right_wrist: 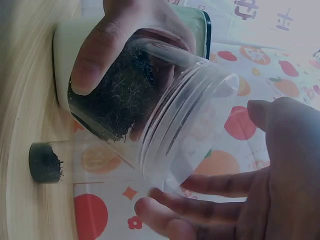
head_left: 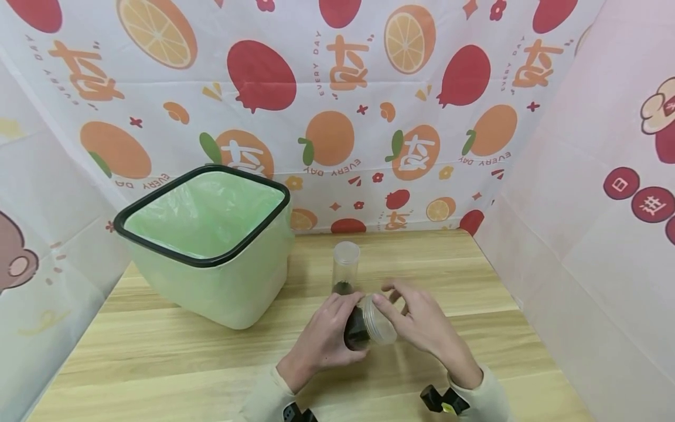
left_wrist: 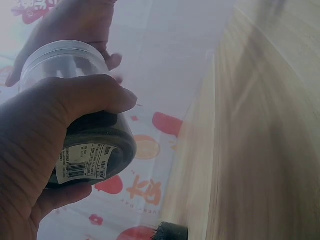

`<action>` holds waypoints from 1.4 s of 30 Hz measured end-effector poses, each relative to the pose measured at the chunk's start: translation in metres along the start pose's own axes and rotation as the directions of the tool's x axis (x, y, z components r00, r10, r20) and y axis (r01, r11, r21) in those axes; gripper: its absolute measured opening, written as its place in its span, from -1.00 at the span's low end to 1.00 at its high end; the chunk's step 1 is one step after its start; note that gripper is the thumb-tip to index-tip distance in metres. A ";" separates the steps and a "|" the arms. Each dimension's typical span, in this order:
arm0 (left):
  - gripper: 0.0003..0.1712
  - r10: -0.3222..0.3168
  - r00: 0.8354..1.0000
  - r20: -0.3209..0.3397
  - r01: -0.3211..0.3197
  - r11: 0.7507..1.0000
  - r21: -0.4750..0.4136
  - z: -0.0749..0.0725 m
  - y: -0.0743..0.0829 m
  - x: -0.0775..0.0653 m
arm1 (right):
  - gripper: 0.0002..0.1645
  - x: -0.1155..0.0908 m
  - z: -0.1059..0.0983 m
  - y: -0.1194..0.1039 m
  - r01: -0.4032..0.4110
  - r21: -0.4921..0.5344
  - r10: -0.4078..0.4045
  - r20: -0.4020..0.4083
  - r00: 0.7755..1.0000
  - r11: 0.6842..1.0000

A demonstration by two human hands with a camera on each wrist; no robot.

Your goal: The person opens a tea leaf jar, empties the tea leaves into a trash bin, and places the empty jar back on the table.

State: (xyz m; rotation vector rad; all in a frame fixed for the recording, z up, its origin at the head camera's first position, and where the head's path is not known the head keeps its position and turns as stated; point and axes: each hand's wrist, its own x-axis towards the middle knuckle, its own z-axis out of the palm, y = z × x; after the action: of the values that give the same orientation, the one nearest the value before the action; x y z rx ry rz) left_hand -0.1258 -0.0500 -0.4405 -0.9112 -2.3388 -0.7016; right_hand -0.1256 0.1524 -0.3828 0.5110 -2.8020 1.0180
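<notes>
Head view: 2 hands work at the front of a wood-grained surface [head_left: 184, 363]. Left hand [head_left: 328, 335], its fingers and thumb clamped round a clear jar [head_left: 357, 329], holds the jar tilted above the surface, its ridged, translucent lid [head_left: 383, 328] toward the right hand [head_left: 424, 322]. Right hand: thumb and fingers spread apart beside the lid; whether a fingertip touches it cannot be told. Dark, thread-like contents [right_wrist: 117, 95] lie toward the base of the jar, as the right wrist view shows. Left wrist view: a white label [left_wrist: 85, 162] with a barcode is fixed to the base of the jar. Behind the jar, 1 slim clear cylinder [head_left: 345, 266] stands upright on the surface, dark matter at its bottom. At left, a pale green bin [head_left: 248, 296] with a black rim [head_left: 288, 196] and a thin liner [head_left: 211, 211] stands before a fruit-printed cloth [head_left: 295, 29].
</notes>
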 end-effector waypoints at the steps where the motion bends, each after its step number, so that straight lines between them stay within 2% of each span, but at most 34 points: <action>1: 0.01 0.002 1.000 -0.006 -0.002 1.000 -0.001 0.000 0.000 0.000 | -0.67 0.000 0.000 0.000 -0.022 -0.017 0.022 0.007 1.000 1.000; 9: 0.00 0.013 1.000 -0.022 -0.012 1.000 0.021 0.000 0.000 -0.001 | -0.52 -0.001 0.002 -0.002 -0.155 -0.101 0.161 0.062 0.985 0.983; 14: -0.01 0.015 1.000 -0.008 -0.015 1.000 0.026 0.001 0.002 -0.001 | -0.38 -0.003 0.002 -0.002 -0.178 -0.127 0.190 0.086 0.978 0.976; 18: -0.01 0.002 1.000 0.001 -0.003 1.000 0.021 0.001 0.003 -0.001 | -0.32 -0.004 0.002 -0.002 -0.112 -0.137 0.123 0.072 0.990 0.984; 23: -0.01 0.000 1.000 -0.004 0.000 0.999 0.034 0.001 0.001 0.000 | -0.40 -0.005 -0.001 -0.001 -0.006 -0.083 0.013 0.081 0.997 0.996; 30: 0.02 -0.004 1.000 -0.003 0.005 0.999 0.045 0.003 -0.001 0.000 | -0.41 -0.007 -0.003 0.002 0.021 -0.011 -0.019 0.124 0.992 1.000; 35: 0.03 -0.033 0.999 0.004 0.033 0.999 0.037 0.004 -0.004 0.000 | -0.32 -0.005 -0.004 0.004 0.088 0.038 -0.092 0.130 0.987 0.995; 42: 0.04 -0.022 1.000 -0.007 0.022 1.000 0.022 0.003 -0.007 -0.001 | -0.22 -0.006 -0.008 0.007 0.143 0.094 -0.157 0.161 0.974 0.985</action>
State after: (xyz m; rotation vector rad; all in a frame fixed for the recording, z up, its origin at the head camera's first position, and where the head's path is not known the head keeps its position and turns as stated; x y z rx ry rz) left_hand -0.1310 -0.0529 -0.4455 -0.8733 -2.3498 -0.6848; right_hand -0.1221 0.1643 -0.3829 0.8427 -2.8191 1.1088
